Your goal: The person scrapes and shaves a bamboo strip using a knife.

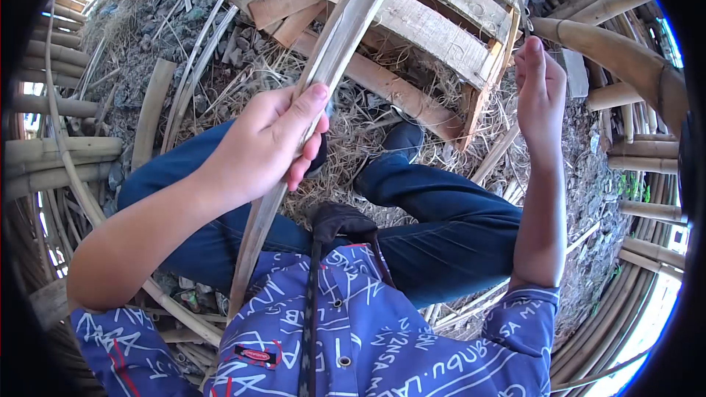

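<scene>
My left hand (276, 140) is wrapped round a long split bamboo strip (353, 18), thumb along its face. The strip slants from the top of the view down past my left thigh to my shirt. Raised at the right, my right hand (542, 92) is closed in a fist with the thumb on top. A thin, long-bladed tool (525, 15), seen nearly edge-on, rises from this fist; its handle is hidden by the fingers. The two hands are well apart, and the tool does not touch the strip.
A slatted wooden pallet (434, 29) lies in front of my feet. Curly shavings (331, 184) cover the ground between my legs. Thick bamboo poles (618, 51) stand close on the right, with more stacked bamboo (62, 151) on the left. A cut bamboo piece (153, 114) lies nearby.
</scene>
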Demonstrator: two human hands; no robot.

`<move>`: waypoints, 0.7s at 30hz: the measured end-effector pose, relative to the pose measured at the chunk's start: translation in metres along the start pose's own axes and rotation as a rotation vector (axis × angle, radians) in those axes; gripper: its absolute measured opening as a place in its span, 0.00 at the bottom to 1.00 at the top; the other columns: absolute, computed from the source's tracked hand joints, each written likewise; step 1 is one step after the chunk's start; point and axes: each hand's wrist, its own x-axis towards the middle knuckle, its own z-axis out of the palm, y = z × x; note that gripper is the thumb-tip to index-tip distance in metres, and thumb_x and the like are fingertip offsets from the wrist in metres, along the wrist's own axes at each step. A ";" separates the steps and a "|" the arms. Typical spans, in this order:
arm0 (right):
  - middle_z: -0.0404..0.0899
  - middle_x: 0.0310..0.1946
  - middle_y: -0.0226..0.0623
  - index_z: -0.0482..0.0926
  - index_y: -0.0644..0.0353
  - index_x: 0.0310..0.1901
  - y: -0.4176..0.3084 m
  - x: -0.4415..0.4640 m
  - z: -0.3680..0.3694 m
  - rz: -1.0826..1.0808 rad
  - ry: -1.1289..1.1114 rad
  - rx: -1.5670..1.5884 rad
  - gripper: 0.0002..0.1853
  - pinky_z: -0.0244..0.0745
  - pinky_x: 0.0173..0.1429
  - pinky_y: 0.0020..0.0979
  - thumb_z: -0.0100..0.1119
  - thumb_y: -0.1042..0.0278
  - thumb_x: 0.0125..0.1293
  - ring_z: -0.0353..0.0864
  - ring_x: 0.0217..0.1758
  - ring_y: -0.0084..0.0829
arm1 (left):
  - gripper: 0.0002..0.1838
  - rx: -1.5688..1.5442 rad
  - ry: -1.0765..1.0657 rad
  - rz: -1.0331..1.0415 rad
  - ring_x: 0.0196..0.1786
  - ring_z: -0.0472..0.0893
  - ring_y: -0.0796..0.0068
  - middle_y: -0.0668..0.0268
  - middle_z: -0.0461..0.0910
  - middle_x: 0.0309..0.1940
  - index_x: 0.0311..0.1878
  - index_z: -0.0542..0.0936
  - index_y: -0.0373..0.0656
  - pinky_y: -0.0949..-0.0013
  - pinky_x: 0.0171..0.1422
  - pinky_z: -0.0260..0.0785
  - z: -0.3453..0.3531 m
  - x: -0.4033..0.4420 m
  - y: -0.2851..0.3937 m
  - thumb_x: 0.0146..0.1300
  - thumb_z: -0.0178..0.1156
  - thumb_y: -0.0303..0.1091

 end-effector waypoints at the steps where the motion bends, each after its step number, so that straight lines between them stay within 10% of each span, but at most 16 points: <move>1: 0.56 0.16 0.21 0.64 0.59 0.19 -0.002 0.001 0.003 -0.034 0.018 -0.019 0.28 0.45 0.25 0.26 0.44 0.49 0.75 0.51 0.21 0.16 | 0.24 -0.008 -0.017 -0.006 0.15 0.69 0.83 0.70 0.68 0.19 0.35 0.69 0.41 0.77 0.19 0.66 0.001 0.001 0.000 0.73 0.43 0.55; 11: 0.61 0.12 0.29 0.71 0.66 0.25 -0.014 -0.011 0.019 -0.039 -0.108 -0.086 0.21 0.55 0.21 0.30 0.50 0.58 0.73 0.58 0.19 0.17 | 0.16 0.025 -0.229 0.043 0.12 0.70 0.84 0.73 0.67 0.13 0.43 0.65 0.42 0.77 0.14 0.65 0.009 0.059 0.007 0.70 0.54 0.46; 21: 0.70 0.15 0.42 0.71 0.61 0.24 -0.026 -0.019 0.020 -0.107 -0.213 -0.483 0.20 0.66 0.24 0.39 0.62 0.55 0.63 0.74 0.17 0.45 | 0.12 -0.093 -0.343 0.066 0.15 0.67 0.85 0.73 0.66 0.18 0.46 0.69 0.38 0.75 0.17 0.59 0.040 0.077 0.009 0.68 0.57 0.35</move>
